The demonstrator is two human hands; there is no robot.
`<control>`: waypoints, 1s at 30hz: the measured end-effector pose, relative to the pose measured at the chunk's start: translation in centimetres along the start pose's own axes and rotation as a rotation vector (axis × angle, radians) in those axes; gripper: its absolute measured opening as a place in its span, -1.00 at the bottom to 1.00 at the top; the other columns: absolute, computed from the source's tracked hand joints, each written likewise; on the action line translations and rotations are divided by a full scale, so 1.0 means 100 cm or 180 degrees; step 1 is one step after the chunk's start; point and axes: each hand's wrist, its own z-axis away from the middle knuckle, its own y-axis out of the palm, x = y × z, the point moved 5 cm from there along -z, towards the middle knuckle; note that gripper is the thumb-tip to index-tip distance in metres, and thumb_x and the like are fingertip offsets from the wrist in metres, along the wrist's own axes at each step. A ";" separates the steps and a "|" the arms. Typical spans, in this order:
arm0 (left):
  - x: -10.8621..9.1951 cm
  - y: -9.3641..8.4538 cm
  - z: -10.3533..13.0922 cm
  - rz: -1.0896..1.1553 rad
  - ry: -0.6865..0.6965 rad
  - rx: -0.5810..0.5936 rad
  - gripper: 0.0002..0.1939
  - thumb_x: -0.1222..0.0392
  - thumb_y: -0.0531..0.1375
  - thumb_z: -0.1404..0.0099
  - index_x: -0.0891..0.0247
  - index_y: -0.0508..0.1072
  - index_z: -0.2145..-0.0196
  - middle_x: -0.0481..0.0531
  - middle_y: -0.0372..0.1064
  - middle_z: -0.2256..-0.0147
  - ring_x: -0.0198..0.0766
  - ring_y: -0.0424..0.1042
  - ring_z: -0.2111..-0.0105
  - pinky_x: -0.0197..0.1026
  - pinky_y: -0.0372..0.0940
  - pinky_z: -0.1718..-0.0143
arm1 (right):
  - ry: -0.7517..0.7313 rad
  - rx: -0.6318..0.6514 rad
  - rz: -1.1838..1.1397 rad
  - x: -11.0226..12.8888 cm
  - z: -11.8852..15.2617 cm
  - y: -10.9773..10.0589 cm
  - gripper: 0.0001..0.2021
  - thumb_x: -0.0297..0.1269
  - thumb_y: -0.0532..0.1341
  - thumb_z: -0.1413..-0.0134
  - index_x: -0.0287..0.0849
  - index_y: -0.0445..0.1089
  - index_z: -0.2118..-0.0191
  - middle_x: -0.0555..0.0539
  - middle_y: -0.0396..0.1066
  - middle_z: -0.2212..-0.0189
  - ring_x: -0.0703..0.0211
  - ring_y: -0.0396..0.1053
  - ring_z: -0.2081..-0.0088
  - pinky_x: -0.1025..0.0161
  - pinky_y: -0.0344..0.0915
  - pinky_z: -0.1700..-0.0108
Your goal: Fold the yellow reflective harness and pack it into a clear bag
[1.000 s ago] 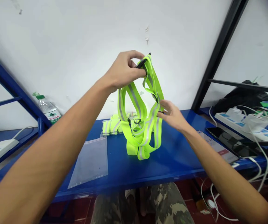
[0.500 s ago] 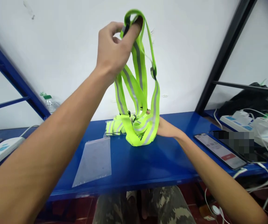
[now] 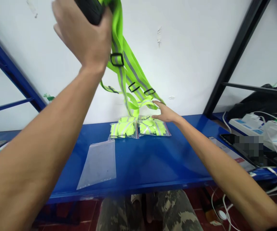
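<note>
My left hand [image 3: 87, 35] is raised at the upper left, closed round neon-green reflective straps [image 3: 131, 64] and a black piece at their top. The straps hang down to the right, with several black buckles on them. Near their lower end is my right hand [image 3: 165, 112], its fingers apart; the straps pass by its fingertips. Below lie clear bags with folded green straps, one on the left [image 3: 122, 129] and one on the right [image 3: 153, 127]. A flat clear zip bag [image 3: 98, 163] lies nearer on the blue table [image 3: 153, 163].
Two phones lie at the right, one pale-screened [image 3: 232, 154] and one dark [image 3: 227, 139]. Beyond them are a white power strip [image 3: 249, 128], cables and a black bag [image 3: 259, 99]. A blue frame [image 3: 10, 70] stands left, a black post [image 3: 235, 61] right.
My left hand has moved up and left, lifting the straps off the table and stretching them out. My right hand has risen slightly and its fingers now show spread. The bagged straps are uncovered.
</note>
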 end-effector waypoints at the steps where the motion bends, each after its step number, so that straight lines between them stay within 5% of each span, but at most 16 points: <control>1: 0.005 -0.004 0.010 -0.0116 -0.0257 -0.0396 -0.17 -0.15 0.00 -0.34 0.41 -0.20 -0.35 -0.05 -0.09 -0.32 -0.16 -0.02 -0.25 -0.11 -0.05 -0.24 | -0.0048 0.0109 -0.0148 0.001 -0.005 -0.001 -0.29 -0.31 0.26 -0.05 -0.37 0.11 -0.31 -0.36 0.14 -0.28 -0.15 0.13 -0.29 0.02 0.09 -0.28; 2: 0.004 -0.003 0.025 -0.0187 -0.0199 -0.0490 -0.08 -0.18 0.14 -0.24 0.40 -0.13 -0.34 -0.03 -0.02 -0.31 -0.16 0.09 -0.18 -0.09 0.03 -0.20 | -0.0029 0.0241 -0.0314 0.001 -0.007 -0.001 -0.29 -0.30 0.31 0.00 -0.39 0.16 -0.28 -0.37 0.16 -0.27 -0.15 0.16 -0.27 0.02 0.10 -0.28; 4: -0.006 0.010 0.068 -0.0153 0.0221 -0.0070 -0.07 -0.15 0.22 -0.18 0.30 -0.04 -0.34 0.00 0.06 -0.28 -0.05 0.14 -0.15 0.02 0.06 -0.16 | 0.0158 0.0434 -0.0788 0.000 -0.001 -0.002 -0.45 -0.28 0.31 -0.01 -0.37 0.34 -0.14 -0.36 0.33 -0.15 -0.12 0.34 -0.13 0.00 0.23 -0.19; 6: -0.014 0.032 0.127 -0.0062 0.0574 0.0855 -0.16 -0.14 0.20 -0.19 0.23 0.04 -0.31 0.13 0.20 -0.18 0.10 0.16 -0.13 0.13 0.02 -0.14 | 0.0357 0.0678 -0.1463 -0.001 0.018 -0.003 -0.64 -0.20 0.27 -0.09 -0.32 0.47 0.05 -0.29 0.50 0.06 -0.04 0.48 0.06 0.02 0.37 -0.04; 9: -0.025 0.060 0.225 0.0154 0.1153 0.2216 -0.17 0.00 0.21 -0.16 0.21 0.04 -0.32 0.22 0.37 -0.02 0.18 0.23 -0.07 0.16 0.04 -0.08 | 0.0654 0.1501 -0.2422 0.002 0.061 0.003 -0.61 0.02 0.24 -0.12 -0.24 0.49 0.15 -0.18 0.54 0.24 0.05 0.52 0.21 0.11 0.47 0.15; 11: -0.025 0.069 0.273 0.0117 0.1150 0.2556 -0.15 0.01 0.22 -0.16 0.21 0.01 -0.33 0.26 0.38 -0.03 0.16 0.26 -0.04 0.16 0.07 -0.05 | 0.0857 0.1980 -0.2813 0.005 0.088 0.011 -0.55 0.09 0.24 -0.10 -0.18 0.47 0.08 -0.16 0.52 0.21 0.07 0.51 0.20 0.16 0.49 0.21; 13: -0.025 0.074 0.303 0.0153 0.1007 0.2692 -0.09 -0.07 0.25 -0.14 0.21 -0.01 -0.34 0.31 0.36 -0.05 0.18 0.26 -0.03 0.18 0.10 -0.02 | 0.1100 0.2012 -0.3101 0.005 0.106 0.019 -0.51 0.02 0.33 -0.02 -0.16 0.41 -0.01 -0.14 0.51 0.21 0.10 0.50 0.20 0.19 0.49 0.24; 18: -0.022 0.070 0.329 0.0539 0.0820 0.2872 0.00 -0.10 0.30 -0.06 0.22 -0.01 -0.35 0.28 0.28 -0.09 0.19 0.21 -0.10 0.19 0.15 -0.08 | 0.1686 0.1538 -0.3800 -0.008 0.121 0.038 -0.67 -0.21 0.45 0.14 -0.19 0.40 0.26 0.05 0.42 0.53 0.28 0.44 0.44 0.25 0.45 0.22; 21: -0.005 0.063 0.329 0.0838 0.0452 0.2774 0.09 -0.29 0.31 0.01 0.16 -0.01 -0.34 0.28 0.13 -0.20 0.18 0.10 -0.21 0.18 0.07 -0.21 | 0.1833 0.1454 -0.3887 -0.017 0.123 0.037 -0.73 -0.23 0.44 0.12 -0.19 0.35 0.36 0.11 0.34 0.63 0.28 0.43 0.50 0.19 0.45 0.18; 24: 0.020 0.058 0.330 0.0926 -0.0046 0.2785 0.13 -0.39 0.29 0.04 0.14 -0.01 -0.34 0.28 0.15 -0.17 0.16 0.15 -0.19 0.17 0.13 -0.19 | 0.2087 0.1226 -0.3871 -0.028 0.126 0.032 -0.72 -0.24 0.42 0.10 -0.15 0.30 0.34 0.04 0.44 0.53 0.24 0.46 0.47 0.14 0.47 0.20; 30: 0.046 0.061 0.339 0.0929 -0.0506 0.3163 -0.36 -0.11 0.17 -0.25 0.16 0.23 -0.22 0.13 0.44 0.19 0.01 0.42 0.10 0.03 0.29 0.01 | 0.1513 0.1165 -0.3539 -0.024 0.136 0.034 -0.53 -0.14 0.41 0.07 -0.07 0.21 0.09 -0.04 0.46 0.19 0.17 0.48 0.17 0.14 0.40 0.06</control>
